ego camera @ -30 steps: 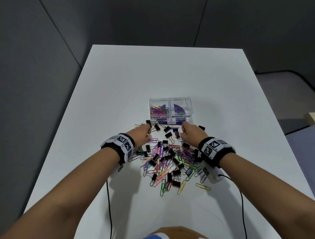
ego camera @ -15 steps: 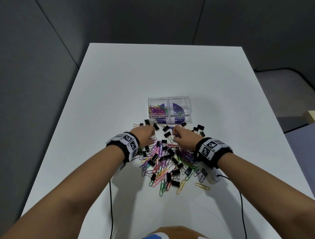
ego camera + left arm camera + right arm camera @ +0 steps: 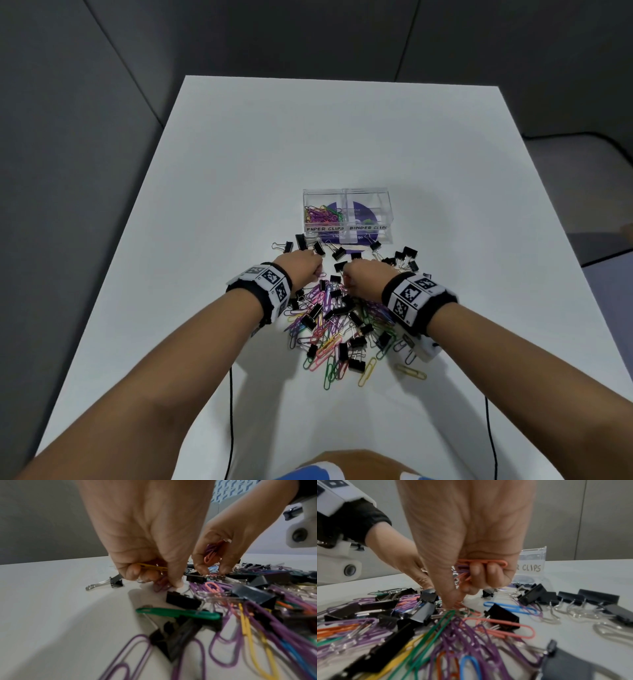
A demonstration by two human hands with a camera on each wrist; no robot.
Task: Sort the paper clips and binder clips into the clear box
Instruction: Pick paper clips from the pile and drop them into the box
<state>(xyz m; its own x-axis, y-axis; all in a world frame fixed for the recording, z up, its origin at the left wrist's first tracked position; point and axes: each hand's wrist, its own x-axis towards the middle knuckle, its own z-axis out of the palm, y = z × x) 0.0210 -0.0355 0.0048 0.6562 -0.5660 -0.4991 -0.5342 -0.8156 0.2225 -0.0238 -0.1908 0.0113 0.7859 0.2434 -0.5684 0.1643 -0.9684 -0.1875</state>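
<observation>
Both hands drawn back from the clear box (image 3: 347,212) onto the mixed pile, left hand (image 3: 145,536) clutching a yellow paper clip (image 3: 152,567), right hand (image 3: 471,536) fisting pink and purple paper clips (image 3: 481,562), binder clips (image 3: 503,614) scattered beneath the fingertips.

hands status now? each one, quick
Left hand: closed, holding a yellow paper clip, fingertips on a purple one.
Right hand: closed on a bunch of paper clips, pink and purple.

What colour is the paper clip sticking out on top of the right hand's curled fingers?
Salmon pink. The paper clip lies across the right hand's curled fingers, clearest in the right wrist view.
</observation>
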